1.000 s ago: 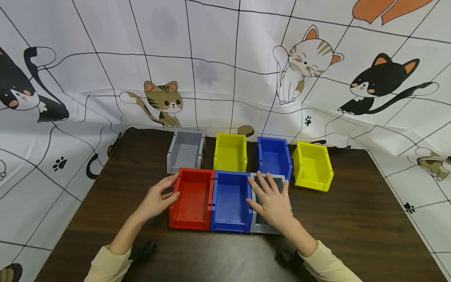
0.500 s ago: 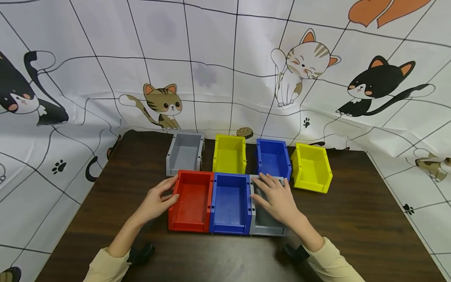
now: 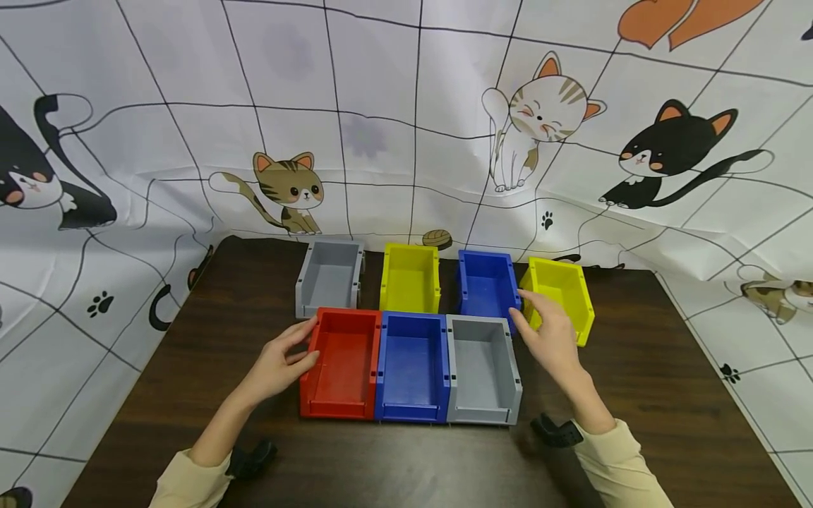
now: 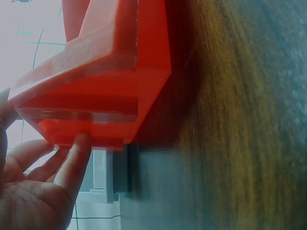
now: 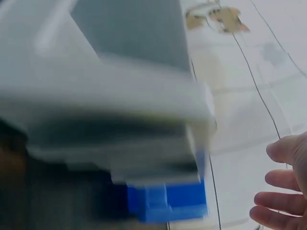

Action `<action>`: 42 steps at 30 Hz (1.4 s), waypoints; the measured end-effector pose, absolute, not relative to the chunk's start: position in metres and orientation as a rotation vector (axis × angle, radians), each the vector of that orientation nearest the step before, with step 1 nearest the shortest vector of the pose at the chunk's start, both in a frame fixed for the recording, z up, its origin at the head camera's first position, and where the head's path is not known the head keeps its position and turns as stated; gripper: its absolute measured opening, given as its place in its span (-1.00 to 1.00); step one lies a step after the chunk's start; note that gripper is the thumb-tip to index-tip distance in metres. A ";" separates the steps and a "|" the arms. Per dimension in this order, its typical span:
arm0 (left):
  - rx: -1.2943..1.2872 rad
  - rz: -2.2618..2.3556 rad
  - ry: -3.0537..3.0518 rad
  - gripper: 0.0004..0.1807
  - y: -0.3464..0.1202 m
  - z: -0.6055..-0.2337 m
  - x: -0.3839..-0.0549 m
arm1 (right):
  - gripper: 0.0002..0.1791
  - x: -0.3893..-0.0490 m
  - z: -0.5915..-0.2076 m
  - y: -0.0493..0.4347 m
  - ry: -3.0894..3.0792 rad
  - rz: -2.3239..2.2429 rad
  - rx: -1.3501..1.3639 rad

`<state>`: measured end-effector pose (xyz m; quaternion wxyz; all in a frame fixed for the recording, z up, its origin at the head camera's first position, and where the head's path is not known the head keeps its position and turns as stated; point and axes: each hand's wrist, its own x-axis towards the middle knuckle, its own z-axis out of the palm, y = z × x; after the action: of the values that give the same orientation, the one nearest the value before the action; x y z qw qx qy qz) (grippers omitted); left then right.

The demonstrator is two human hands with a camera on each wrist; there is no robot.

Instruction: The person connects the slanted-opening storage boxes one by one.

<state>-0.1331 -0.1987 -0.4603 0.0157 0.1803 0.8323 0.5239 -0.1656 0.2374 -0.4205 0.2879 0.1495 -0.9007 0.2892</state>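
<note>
There goes the right hand (image 3: 552, 342): half a second ago I had it over the front grey bin (image 3: 481, 367), and now it has come off, out to between 2 and 3 o'clock of that bin. Thumb and fingers are well parted with nothing between them, and the right wrist feed, smeared as it is, shows them touching nothing. From the head camera it cuts across the near part of the right yellow bin (image 3: 562, 279), yet I'd say it hangs above. Over at 9 o'clock of the red bin (image 3: 343, 367), my left hand (image 3: 276, 367) hasn't budged; its fingers are spread fairly straight, fingertips against the outer wall, thumb up by the rim, touching rather than clutching. What does it mean for the work? The grey bin now sits uncovered at 3 o'clock of the front blue bin (image 3: 413, 367), the red at 9, all three side by side on the table (image 3: 648, 381), and none looks shifted against its neighbour. So I judge the row stands by itself on the right, leaving only the left hand bracing its end. Further off, at about 12 o'clock, the back grey bin (image 3: 330, 279) lies beyond the red, the left yellow bin (image 3: 411, 279) beyond the front blue, and the back blue bin (image 3: 488, 282) beyond the front grey.
</note>
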 end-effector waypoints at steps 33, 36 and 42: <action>0.620 1.695 2.594 -0.35 -0.198 -0.462 -0.131 | -0.70 -0.219 -0.451 0.345 -2.301 0.995 -0.213; 0.622 1.696 2.590 -0.35 -0.199 -0.462 -0.131 | -0.69 -0.224 -0.454 0.349 -2.337 1.010 -0.284; 0.628 1.683 2.601 -0.34 -0.199 -0.464 -0.133 | -0.71 -0.231 -0.462 0.354 -2.372 1.020 -0.323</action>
<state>-0.1328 -0.1987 -0.4642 -0.0098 0.1985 0.8228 0.5324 -0.2306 0.3542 -0.4617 0.2662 -0.1197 -0.8786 0.3779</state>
